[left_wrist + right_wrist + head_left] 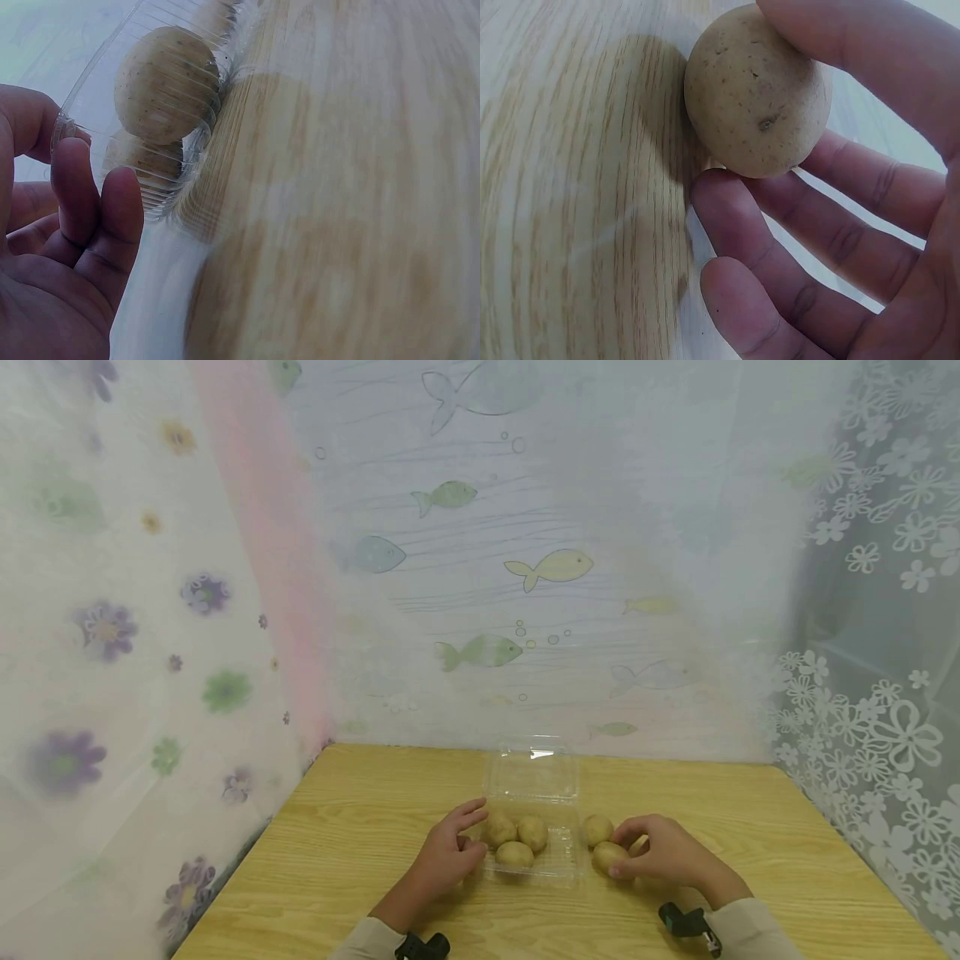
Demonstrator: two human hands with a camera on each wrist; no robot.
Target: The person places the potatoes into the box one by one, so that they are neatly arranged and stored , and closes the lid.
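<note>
The right hand (660, 856) pinches the near potato (611, 857) between thumb and fingers; in the right wrist view the lower fingers of that grip are spread apart below it. This potato is just right of the clear plastic container (564, 852), low over the tabletop (390, 777); whether it rests there cannot be told. It is a short oval, its long axis roughly left to right from the head, and its dark pit faces the right wrist camera. Another potato (598, 829) sits just behind it.

The left hand (446, 856) pinches the container's front left rim corner, its other fingers reaching along the left side. Inside are 3 potatoes (515, 856): 2 at the back and 1 in front, the front one's long axis lying left to right. The lid (534, 772) stands open at the back. Behind the tabletop hangs a fish-printed curtain (675, 527).
</note>
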